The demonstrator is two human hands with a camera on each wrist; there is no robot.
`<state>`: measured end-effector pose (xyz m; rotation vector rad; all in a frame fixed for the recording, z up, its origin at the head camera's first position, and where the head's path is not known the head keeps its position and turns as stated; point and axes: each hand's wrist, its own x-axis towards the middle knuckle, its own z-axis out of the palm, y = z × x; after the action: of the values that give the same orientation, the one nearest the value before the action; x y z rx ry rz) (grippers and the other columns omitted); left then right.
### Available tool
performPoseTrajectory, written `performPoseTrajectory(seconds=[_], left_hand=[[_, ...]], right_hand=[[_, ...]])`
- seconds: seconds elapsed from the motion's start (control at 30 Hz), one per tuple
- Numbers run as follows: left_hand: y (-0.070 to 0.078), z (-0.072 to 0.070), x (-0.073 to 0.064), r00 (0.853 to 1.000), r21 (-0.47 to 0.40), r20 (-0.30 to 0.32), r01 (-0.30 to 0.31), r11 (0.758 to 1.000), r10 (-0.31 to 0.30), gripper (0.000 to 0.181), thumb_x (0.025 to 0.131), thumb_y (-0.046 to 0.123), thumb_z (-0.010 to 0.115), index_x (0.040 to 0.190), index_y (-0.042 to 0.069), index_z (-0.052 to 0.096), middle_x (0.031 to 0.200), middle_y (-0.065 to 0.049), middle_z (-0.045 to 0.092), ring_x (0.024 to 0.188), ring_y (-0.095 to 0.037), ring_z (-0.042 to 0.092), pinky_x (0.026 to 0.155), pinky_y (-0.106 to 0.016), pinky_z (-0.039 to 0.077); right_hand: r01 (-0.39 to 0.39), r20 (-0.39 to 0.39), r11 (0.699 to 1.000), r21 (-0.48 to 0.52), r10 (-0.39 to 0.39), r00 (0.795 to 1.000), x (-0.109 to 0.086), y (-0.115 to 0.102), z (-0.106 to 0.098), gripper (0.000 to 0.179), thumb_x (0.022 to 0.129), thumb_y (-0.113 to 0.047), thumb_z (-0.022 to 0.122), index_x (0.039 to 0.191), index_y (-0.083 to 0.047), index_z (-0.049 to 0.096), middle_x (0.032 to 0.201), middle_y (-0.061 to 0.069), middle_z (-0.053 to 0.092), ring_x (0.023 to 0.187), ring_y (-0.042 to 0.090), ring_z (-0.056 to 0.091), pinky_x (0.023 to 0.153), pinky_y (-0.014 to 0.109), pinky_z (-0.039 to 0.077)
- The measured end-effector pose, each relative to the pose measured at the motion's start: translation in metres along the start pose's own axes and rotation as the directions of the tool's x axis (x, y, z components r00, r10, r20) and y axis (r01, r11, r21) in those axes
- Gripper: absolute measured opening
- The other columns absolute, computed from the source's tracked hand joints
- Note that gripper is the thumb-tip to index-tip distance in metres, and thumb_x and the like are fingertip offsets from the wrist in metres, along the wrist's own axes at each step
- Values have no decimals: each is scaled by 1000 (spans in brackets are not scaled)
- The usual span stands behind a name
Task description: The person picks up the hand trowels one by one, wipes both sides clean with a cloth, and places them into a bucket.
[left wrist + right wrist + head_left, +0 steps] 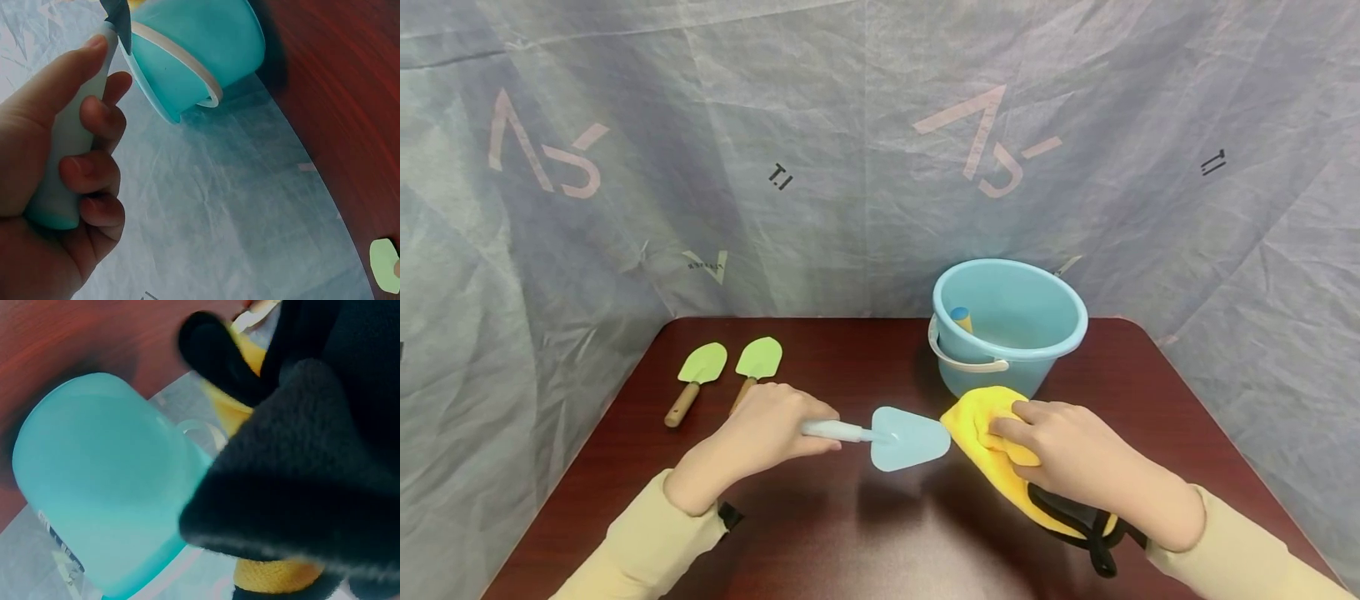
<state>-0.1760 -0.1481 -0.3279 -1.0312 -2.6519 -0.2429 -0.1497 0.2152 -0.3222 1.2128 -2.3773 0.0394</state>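
My left hand [767, 429] grips the pale handle of a light blue trowel [912, 438] above the table, its blade pointing right. In the left wrist view, fingers and thumb wrap round the trowel handle [70, 144]. My right hand [1075, 446] pinches a soft yellow cloth [988, 417] with black trim, partly hidden by the hand. The blade tip meets the cloth's left corner in the head view. A black part of the cloth [300, 469] fills much of the right wrist view and hides the right fingers there.
A light blue bucket [1033, 372] with a white bail stands at the back right, a blue-ended yellowish handle [961, 317] inside it. Two green trowels with wooden handles, one left [702, 362] and one right [760, 358], lie at the back left of the dark red table [842, 358].
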Motion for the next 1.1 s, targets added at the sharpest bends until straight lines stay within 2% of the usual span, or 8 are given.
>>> performPoseTrajectory(seconds=[0.2, 0.33, 0.43, 0.57, 0.7, 0.83, 0.93, 1.1], left_hand=[[-5, -7, -3, 999, 13, -24, 40, 999, -39, 16, 71, 42, 79, 82, 35, 70, 65, 24, 57, 52, 1, 42, 42, -20, 29], [-7, -9, -4, 997, 27, -22, 76, 997, -76, 16, 70, 43, 79, 82, 36, 70, 64, 25, 56, 53, 1, 42, 42, -20, 30], [-8, -7, -3, 997, 37, -14, 81, 996, -81, 16, 70, 42, 80, 81, 35, 71, 64, 24, 56, 53, 1, 43, 43, -21, 31], [-8, -3, 0, 998, 41, 3, 56, 998, -56, 16, 70, 41, 80, 81, 32, 71, 66, 22, 60, 53, 0, 45, 43, -21, 31], [-5, 0, 5, 999, 52, 20, 47, 998, -48, 16, 71, 44, 79, 81, 34, 71, 64, 22, 58, 50, 0, 43, 40, -21, 29], [-1, 1, 12, 999, 40, 36, 33, 999, -35, 15, 71, 44, 78, 80, 36, 71, 63, 22, 56, 49, -1, 42, 39, -22, 29], [3, 1, 17, 999, 18, 51, 1, 1000, -2, 15, 72, 42, 79, 81, 33, 71, 65, 21, 58, 50, -2, 41, 41, -22, 30], [10, 2, 21, 998, 23, 55, -40, 999, 38, 16, 71, 42, 79, 80, 31, 71, 64, 20, 58, 48, -3, 39, 41, -21, 29]], right_hand=[[-5, -29, 1000, -8, 5, 1000, -5, 3, -7, 47, 50, -15, 86, 92, -20, 65, 70, -8, 37, 56, 4, 26, 48, 15, 27], [20, -95, 1000, -7, -21, 995, -4, 3, -15, 47, 50, -12, 82, 93, -20, 65, 70, -9, 36, 57, 4, 25, 49, 15, 26], [54, -146, 999, -7, -55, 988, -1, 1, -21, 48, 49, -11, 80, 94, -21, 64, 71, -9, 36, 59, 3, 26, 50, 15, 26], [118, -188, 993, 7, -115, 975, 7, -3, -29, 51, 48, -10, 78, 95, -21, 64, 71, -8, 37, 59, 4, 28, 50, 15, 26], [182, -197, 983, 17, -175, 965, 18, -10, -33, 47, 50, -9, 77, 94, -21, 64, 72, -7, 39, 58, 5, 31, 50, 16, 28], [233, -182, 972, 25, -225, 957, 28, -15, -33, 40, 55, -7, 72, 92, -21, 63, 71, -8, 39, 57, 5, 30, 51, 16, 28], [267, -169, 963, 33, -258, 951, 33, -17, -31, 39, 55, -6, 68, 91, -21, 63, 71, -8, 41, 56, 5, 29, 51, 16, 28], [297, -134, 953, 48, -289, 948, 41, -18, -28, 39, 56, -6, 71, 91, -22, 63, 72, -8, 43, 56, 5, 30, 52, 16, 29]])
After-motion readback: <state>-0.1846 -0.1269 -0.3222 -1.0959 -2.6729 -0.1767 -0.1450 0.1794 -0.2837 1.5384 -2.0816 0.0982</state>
